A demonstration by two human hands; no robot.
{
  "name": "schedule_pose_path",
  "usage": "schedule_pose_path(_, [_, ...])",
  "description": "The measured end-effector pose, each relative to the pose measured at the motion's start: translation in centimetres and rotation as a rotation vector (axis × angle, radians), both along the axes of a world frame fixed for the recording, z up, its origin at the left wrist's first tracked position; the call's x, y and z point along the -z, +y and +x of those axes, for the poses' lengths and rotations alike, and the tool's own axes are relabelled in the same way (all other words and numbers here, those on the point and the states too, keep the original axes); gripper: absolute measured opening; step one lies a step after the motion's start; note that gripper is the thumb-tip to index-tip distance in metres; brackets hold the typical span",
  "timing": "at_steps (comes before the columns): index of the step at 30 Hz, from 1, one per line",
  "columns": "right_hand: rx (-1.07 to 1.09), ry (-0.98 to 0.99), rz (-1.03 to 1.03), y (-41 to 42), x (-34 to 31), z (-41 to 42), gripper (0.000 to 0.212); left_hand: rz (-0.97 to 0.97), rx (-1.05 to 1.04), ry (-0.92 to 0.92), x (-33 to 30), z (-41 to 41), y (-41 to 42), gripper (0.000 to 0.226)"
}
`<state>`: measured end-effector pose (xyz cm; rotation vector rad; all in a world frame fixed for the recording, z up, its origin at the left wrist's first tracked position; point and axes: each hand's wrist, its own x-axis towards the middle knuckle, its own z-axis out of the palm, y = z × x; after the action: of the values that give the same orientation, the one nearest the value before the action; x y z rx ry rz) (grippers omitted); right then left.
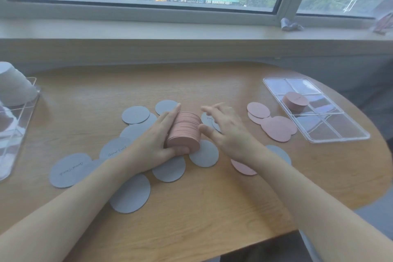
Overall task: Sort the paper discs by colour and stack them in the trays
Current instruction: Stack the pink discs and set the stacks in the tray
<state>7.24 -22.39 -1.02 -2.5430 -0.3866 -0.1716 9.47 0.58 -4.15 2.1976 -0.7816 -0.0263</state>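
Pink disc stack (184, 132), lying on edge mid-counter (191, 208) over grey discs (136, 114). Left hand (157, 140) grips it, fingers curled round; right hand (227, 127) spread beside, holding nothing. Advice: square edges between both palms before lifting to the divided tray (331, 132), onto its pink pile (295, 101).

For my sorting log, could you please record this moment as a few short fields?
left hand: grips the pink stack, tipped on its side
right hand: open, fingers spread beside the stack
clear tray: holds one short pink pile
loose pink discs: beside the tray
grey discs: scattered on the table
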Motion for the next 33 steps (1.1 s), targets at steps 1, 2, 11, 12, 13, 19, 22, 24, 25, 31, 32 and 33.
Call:
schedule_pose_path(1, [-0.003,0.016,-0.028,-1.3,-0.4,-0.3,0.054,-0.014,0.002,0.008,0.0,0.0,0.0,0.109])
schedule_pose_path(2, [-0.022,0.075,-0.067,-2.5,-1.0,-0.9,0.041,-0.025,0.001,0.019,0.0,0.0,0.1,0.109])
schedule_pose_path(11, [-0.072,0.268,-0.440,-7.8,-2.3,-5.4,0.047,-0.091,-0.019,0.089,0.0,-0.1,0.2,0.101])
schedule_pose_path(12, [-0.077,0.220,-0.475,-7.8,-2.2,-5.5,0.045,-0.100,-0.019,0.097,-0.1,-0.1,0.2,0.100])
schedule_pose_path(13, [-0.076,0.161,-0.527,-7.7,-2.0,-5.7,0.042,-0.107,-0.020,0.102,-0.2,-0.2,0.2,0.099])
schedule_pose_path(19, [-0.105,-0.173,-0.673,-6.8,0.0,-5.8,0.031,-0.114,-0.033,0.102,-0.3,-0.2,0.2,0.093])
schedule_pose_path(22, [-0.113,-0.190,-0.672,-7.1,0.4,-5.7,0.038,-0.101,-0.030,0.100,-0.1,-0.1,0.4,0.095])
schedule_pose_path(24, [-0.126,-0.218,-0.676,-7.4,0.7,-5.5,0.040,-0.106,-0.018,0.113,-0.1,0.0,0.4,0.096])
schedule_pose_path(25, [-0.132,-0.245,-0.664,-7.4,0.9,-5.5,0.038,-0.107,-0.016,0.114,-0.1,-0.1,0.4,0.096])
schedule_pose_path(31, [0.120,-0.461,-0.346,-6.1,0.3,-4.1,0.031,-0.115,0.008,0.113,0.0,0.0,0.5,0.099])
schedule_pose_path(32, [0.193,-0.447,-0.290,-5.7,0.0,-3.4,0.031,-0.122,0.010,0.121,0.0,0.0,0.5,0.100])
schedule_pose_path(33, [0.254,-0.428,-0.229,-5.2,-0.1,-2.6,0.028,-0.130,0.009,0.127,0.0,0.0,0.4,0.099])
